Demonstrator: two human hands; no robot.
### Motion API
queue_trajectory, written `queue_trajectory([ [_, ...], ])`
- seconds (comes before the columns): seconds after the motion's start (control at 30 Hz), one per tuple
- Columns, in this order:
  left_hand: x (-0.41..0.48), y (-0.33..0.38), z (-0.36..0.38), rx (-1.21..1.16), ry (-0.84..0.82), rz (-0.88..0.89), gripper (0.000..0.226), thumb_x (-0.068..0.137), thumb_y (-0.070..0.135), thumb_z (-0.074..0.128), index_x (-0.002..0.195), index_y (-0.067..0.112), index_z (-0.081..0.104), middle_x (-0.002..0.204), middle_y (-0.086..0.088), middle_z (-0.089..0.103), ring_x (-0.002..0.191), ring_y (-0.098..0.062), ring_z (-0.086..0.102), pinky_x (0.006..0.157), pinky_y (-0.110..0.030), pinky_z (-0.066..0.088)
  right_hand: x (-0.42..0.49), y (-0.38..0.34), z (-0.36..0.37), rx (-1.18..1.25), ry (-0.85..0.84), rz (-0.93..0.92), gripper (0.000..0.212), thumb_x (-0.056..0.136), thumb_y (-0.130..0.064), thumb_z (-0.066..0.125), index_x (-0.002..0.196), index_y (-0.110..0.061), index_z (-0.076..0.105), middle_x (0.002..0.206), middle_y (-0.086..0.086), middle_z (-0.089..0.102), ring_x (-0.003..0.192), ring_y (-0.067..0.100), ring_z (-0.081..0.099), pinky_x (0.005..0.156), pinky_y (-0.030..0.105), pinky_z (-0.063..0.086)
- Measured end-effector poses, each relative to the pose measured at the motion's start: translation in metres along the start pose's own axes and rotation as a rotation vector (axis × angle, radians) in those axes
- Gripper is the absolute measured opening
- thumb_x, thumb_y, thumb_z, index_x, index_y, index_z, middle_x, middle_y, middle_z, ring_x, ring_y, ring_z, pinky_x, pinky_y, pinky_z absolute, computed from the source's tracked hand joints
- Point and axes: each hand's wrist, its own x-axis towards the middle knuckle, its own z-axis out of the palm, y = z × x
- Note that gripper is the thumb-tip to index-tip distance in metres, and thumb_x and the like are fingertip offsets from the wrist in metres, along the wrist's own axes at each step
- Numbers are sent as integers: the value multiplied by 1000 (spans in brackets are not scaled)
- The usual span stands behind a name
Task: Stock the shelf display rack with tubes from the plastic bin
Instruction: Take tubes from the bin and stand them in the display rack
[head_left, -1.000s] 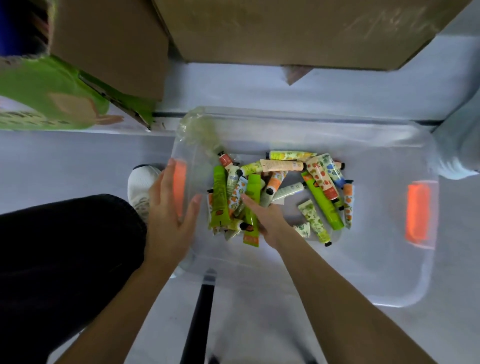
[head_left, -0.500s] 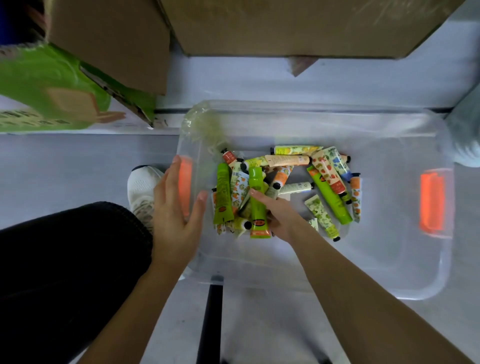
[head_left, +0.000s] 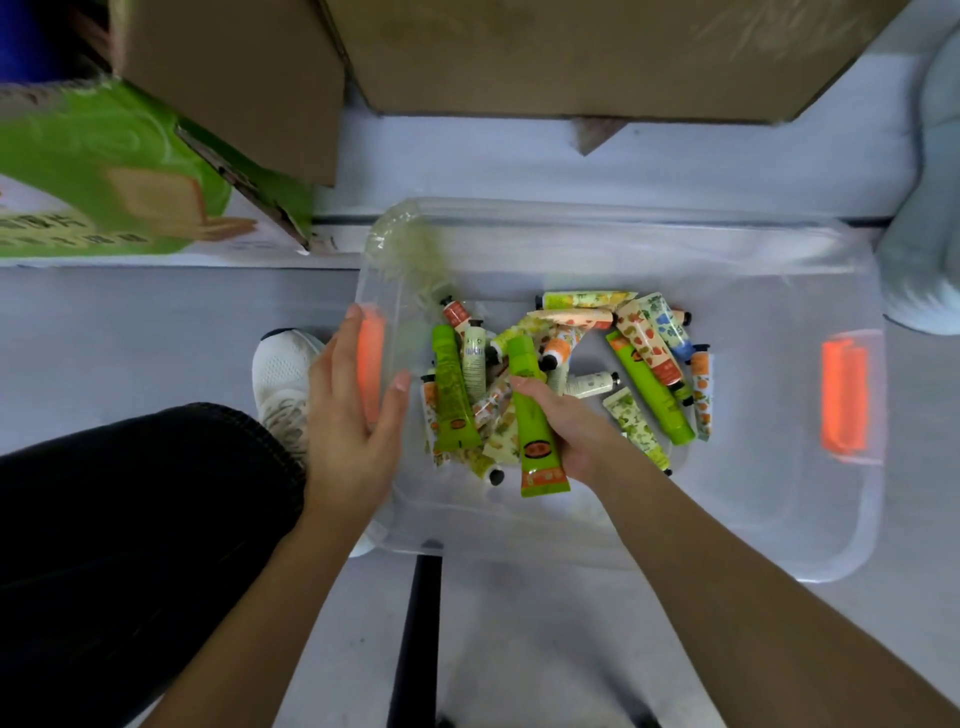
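A clear plastic bin (head_left: 779, 519) with orange handles sits on the pale floor below me. Several small patterned tubes (head_left: 644, 343) lie heaped in its left half. My right hand (head_left: 566, 426) is inside the bin and grips a bright green tube (head_left: 530, 415), lifted a little off the heap. My left hand (head_left: 353, 415) rests with straight fingers on the bin's left wall, over the left orange handle (head_left: 370, 364). Another green tube (head_left: 452, 400) lies just left of the held one. The display rack is not in view.
Cardboard boxes (head_left: 571, 52) stand beyond the bin, with a green printed carton (head_left: 104, 171) at upper left. My dark trouser leg (head_left: 130, 519) and white shoe (head_left: 283, 379) are left of the bin. A dark strip (head_left: 415, 634) runs along the floor in front.
My right hand has closed round the green tube and raised it from the heap toward me. The left hand has stayed on the bin's left wall.
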Motion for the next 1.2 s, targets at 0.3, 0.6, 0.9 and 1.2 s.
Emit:
queue_trajectory([
  [0.3, -9, 37, -27, -72, 9, -109, 70, 89, 51, 39, 149, 19, 23, 151, -8, 28, 138, -25, 30, 111, -45, 29, -84, -12, -22, 155, -5, -66, 17, 87, -28, 63, 90, -11, 62, 61, 4, 60, 48, 16, 58, 47, 23, 49],
  [0.6, -15, 140, -51, -357, -666, -353, 83, 71, 74, 35, 145, 39, 27, 151, 17, 28, 131, -2, 29, 105, -26, 21, -173, -59, 4, 230, -137, -236, 20, 84, -32, 62, 87, -12, 65, 68, 5, 66, 53, 16, 62, 50, 25, 52],
  [0.9, -11, 177, -104, -291, -1087, -201, 107, 53, 98, 29, 140, 37, 40, 136, 8, 54, 122, -6, 52, 110, -29, 33, -237, -84, 27, 134, -296, -432, 34, 58, -32, 69, 86, -11, 69, 82, 8, 72, 68, 21, 70, 61, 31, 55],
  [1.2, -38, 209, -102, -931, -1098, -337, 60, 58, 79, 44, 97, 42, 72, 100, 6, 74, 97, -18, 70, 86, -41, 56, -271, -88, 19, 69, -312, -506, 39, 58, -43, 72, 86, -16, 73, 95, 7, 73, 83, 22, 68, 79, 38, 55],
])
